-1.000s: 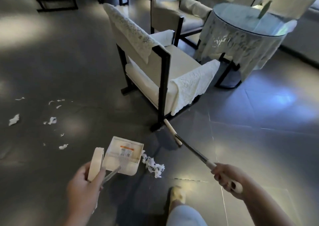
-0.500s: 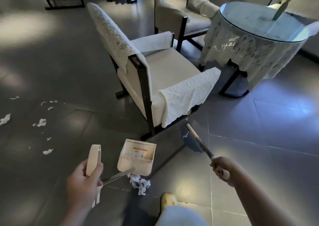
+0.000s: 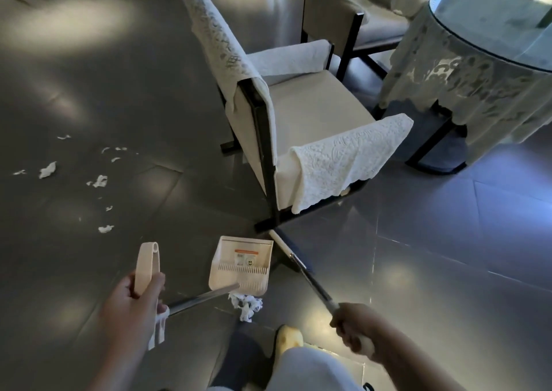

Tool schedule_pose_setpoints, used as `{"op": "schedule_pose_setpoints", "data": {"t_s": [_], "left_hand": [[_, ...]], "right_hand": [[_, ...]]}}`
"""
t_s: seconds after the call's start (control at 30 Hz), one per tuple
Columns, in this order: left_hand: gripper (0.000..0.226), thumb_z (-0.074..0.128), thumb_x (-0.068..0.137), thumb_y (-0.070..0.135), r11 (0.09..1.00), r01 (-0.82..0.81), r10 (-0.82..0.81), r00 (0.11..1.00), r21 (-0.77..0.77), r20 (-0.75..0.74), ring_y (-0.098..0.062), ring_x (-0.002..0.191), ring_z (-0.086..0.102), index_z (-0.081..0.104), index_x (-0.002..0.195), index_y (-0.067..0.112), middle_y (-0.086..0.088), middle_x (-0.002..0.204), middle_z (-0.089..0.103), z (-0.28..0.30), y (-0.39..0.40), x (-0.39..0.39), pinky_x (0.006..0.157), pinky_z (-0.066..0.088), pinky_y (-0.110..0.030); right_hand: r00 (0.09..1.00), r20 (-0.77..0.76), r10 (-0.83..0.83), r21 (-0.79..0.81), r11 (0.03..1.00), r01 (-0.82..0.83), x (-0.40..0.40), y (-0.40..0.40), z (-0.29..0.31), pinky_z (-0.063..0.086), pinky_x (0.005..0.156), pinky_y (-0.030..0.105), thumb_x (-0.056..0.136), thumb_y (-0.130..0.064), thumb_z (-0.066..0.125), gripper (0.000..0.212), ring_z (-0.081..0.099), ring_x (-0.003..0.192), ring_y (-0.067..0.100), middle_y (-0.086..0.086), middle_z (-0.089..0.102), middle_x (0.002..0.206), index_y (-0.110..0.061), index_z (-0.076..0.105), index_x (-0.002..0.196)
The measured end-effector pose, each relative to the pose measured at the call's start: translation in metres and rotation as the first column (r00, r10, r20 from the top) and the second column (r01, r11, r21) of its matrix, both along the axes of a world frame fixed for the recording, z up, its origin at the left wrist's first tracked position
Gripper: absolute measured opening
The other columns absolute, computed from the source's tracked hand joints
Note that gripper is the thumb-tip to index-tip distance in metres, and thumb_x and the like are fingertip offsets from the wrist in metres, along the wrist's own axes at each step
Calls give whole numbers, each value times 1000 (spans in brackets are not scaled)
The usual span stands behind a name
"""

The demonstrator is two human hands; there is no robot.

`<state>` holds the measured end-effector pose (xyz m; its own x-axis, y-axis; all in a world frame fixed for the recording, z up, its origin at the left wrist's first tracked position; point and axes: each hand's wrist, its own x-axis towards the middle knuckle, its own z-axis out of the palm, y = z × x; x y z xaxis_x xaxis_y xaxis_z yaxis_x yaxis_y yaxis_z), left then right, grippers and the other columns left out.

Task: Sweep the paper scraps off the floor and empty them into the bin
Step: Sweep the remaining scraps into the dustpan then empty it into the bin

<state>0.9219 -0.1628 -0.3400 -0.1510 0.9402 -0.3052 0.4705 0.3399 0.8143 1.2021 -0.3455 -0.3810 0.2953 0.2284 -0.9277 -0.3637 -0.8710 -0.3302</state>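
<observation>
Head view showed a crumpled clump of paper scraps (image 3: pixel 246 305) on the floor (image 3: pixel 418 271), lying at the near edge of the dustpan (image 3: pixel 242 266), just ahead of the person's shoe (image 3: pixel 289 336). The left hand (image 3: pixel 134 304) gripped the dustpan's upright handle (image 3: pixel 147 268), fingers curled round it, with the metal shaft running right and forward to the pan. The right hand (image 3: pixel 354 328) was closed round the broom handle (image 3: pixel 310 280), whose long axis ran forward and leftward to the pan's right side, near the chair leg (image 3: pixel 268 181). The clump sat between the two hands, somewhat nearer the left; the broom head probably had to come round behind it. More scraps (image 3: pixel 100 181) lay scattered well apart to the left. No bin was visible.
</observation>
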Motion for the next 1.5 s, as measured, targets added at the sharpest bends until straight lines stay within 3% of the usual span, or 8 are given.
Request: {"op": "schedule_pose_setpoints", "data": {"t_s": [0.27, 0.47, 0.67, 0.97, 1.1, 1.23, 1.37, 1.5], "left_hand": [[7, 72, 85, 21, 996, 71, -71, 997, 52, 3, -28, 56, 62, 65, 84, 20, -10, 52, 60, 3, 9, -65, 67, 51, -39], [10, 68, 89, 10, 992, 116, -116, 993, 46, -1, -8, 41, 57, 68, 99, 10, -9, 55, 60, -1, 24, -133, 50, 44, -19], [14, 64, 90, 0, 984, 176, -175, 982, -10, 71, -17, 46, 52, 64, 102, 8, -13, 60, 56, -6, 42, -205, 39, 38, -9], [19, 66, 89, 3, 967, 249, -249, 968, -52, 9, -24, 53, 54, 65, 108, 6, -14, 70, 60, -23, 51, -248, 41, 41, -10], [19, 66, 90, 7, 978, 204, -204, 979, -43, 4, -25, 57, 58, 66, 109, 8, -15, 71, 62, -20, 38, -264, 42, 42, -15], [10, 67, 90, 10, 994, 107, -107, 994, 7, 10, -25, 47, 55, 66, 100, 8, -16, 61, 60, -13, 24, -289, 43, 42, -12], [9, 71, 88, 18, 1000, 14, -14, 1000, 11, 6, -28, 56, 59, 66, 82, 14, -13, 62, 61, -13, 18, -318, 69, 59, -51], [14, 67, 91, 18, 1000, -28, 28, 999, 7, 45, -31, 63, 61, 66, 88, 3, -17, 73, 64, -13, 17, -347, 68, 56, -43]], "right_hand": [[986, 152, 65, 9, 998, -67, -41, -6, 21, 23, 38, 12, 81, 9, 48, 10, 33, 31, 14, 9, 41, 50, 5, 57, 82], [988, 135, 81, -56, 996, -74, -138, 24, 4, 25, 38, 14, 82, 5, 46, 20, 34, 31, 15, 8, 43, 45, -4, 48, 64], [985, 54, 166, -83, 983, -161, -224, 4, 17, 31, 36, 16, 86, -2, 52, 20, 40, 37, 17, 10, 49, 54, -12, 67, 94], [991, -50, -124, 11, 992, 125, -263, -46, 48, 29, 34, 15, 84, 3, 54, 33, 40, 35, 17, 15, 47, 59, -20, 65, 105], [983, -36, -178, 70, 981, 181, -296, -40, 38, 30, 37, 17, 84, 7, 53, 6, 40, 33, 18, 15, 47, 50, 1, 55, 83], [900, -179, -397, 8, 914, 405, -315, -19, 24, 26, 29, 11, 91, 3, 44, 30, 32, 22, 15, 7, 38, 39, -4, 41, 63], [834, -279, -476, 26, 864, 502, -341, -4, 19, 25, 26, 12, 92, 1, 40, 22, 30, 21, 13, 5, 32, 38, -9, 38, 73], [777, -330, -535, 62, 809, 584, -366, 18, 23, 23, 25, 11, 93, -3, 40, 25, 29, 21, 10, 3, 32, 37, -12, 38, 70]]}}
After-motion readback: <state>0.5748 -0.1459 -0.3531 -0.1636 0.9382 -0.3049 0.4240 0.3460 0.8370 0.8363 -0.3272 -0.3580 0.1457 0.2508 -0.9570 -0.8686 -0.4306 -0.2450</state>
